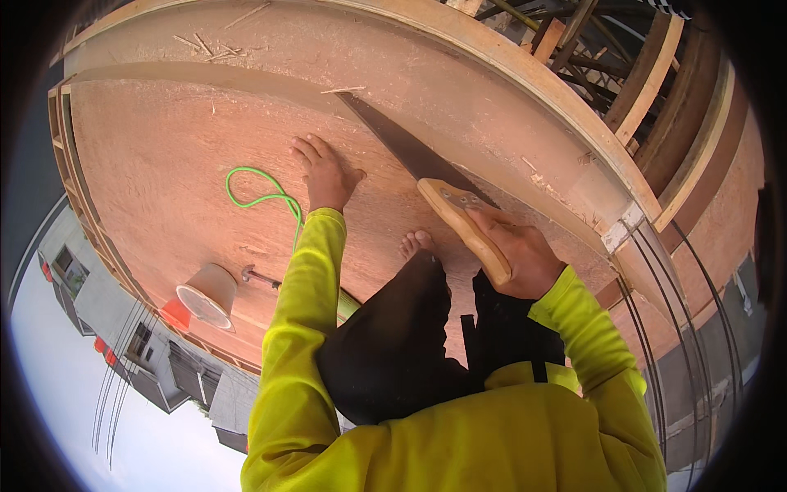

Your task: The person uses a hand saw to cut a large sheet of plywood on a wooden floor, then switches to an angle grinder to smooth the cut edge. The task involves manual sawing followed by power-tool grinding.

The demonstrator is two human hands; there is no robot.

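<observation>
My left hand (326, 170) rests on the pale reddish plywood board (147, 156), fingers spread, right of a looped green cord (252, 199). My right hand (516, 254) grips the wooden handle (461, 221) of a handsaw. The saw's dark blade (385, 135) runs diagonally up and left along a long cut edge or narrow gap in the board, with its tip beside a thin splinter (344, 89). My bare foot (416, 243) shows on the plywood between my hands, below the saw.
A pale bucket (205, 295) and a hammer (261, 275) lie left of my leg. Wooden framing (656, 82) with openings fills the upper right. Splinters (211, 51) lie on the upper strip. Cables (689, 328) run down the right; buildings (139, 344) stand beyond the board's left edge.
</observation>
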